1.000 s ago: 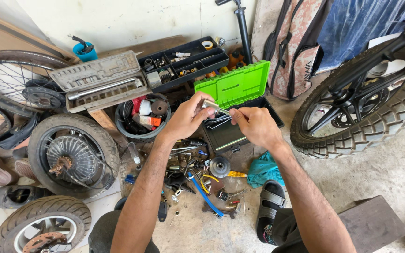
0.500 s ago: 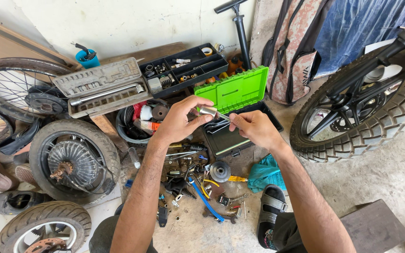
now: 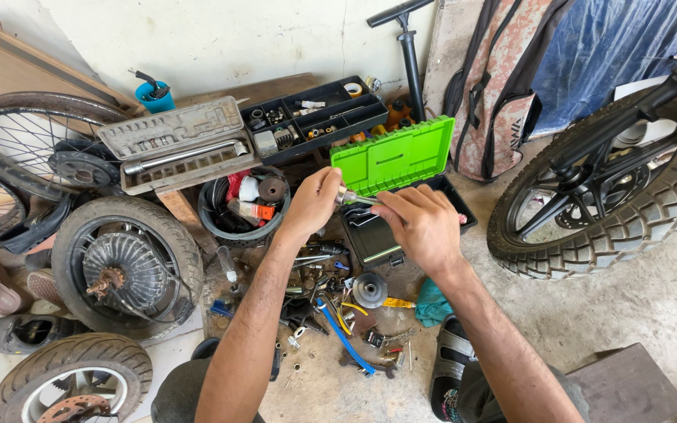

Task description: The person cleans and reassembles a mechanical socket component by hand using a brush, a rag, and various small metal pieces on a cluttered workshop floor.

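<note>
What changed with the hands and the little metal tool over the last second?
Little changed. Both hands drifted slightly left and down in view, the left hand and right hand still pinching the small metal tool between them above the green-lidded case. Nothing was released; the parts on the floor stayed put.

Both forearms are bare from the elbow down, with no sleeves, watch, rings or gloves on the left hand (image 3: 313,205) or the right hand (image 3: 423,227). Dark grey shorts cover the knees, and a grey-strapped sandal (image 3: 451,366) with a patterned footbed is on one foot.
</note>
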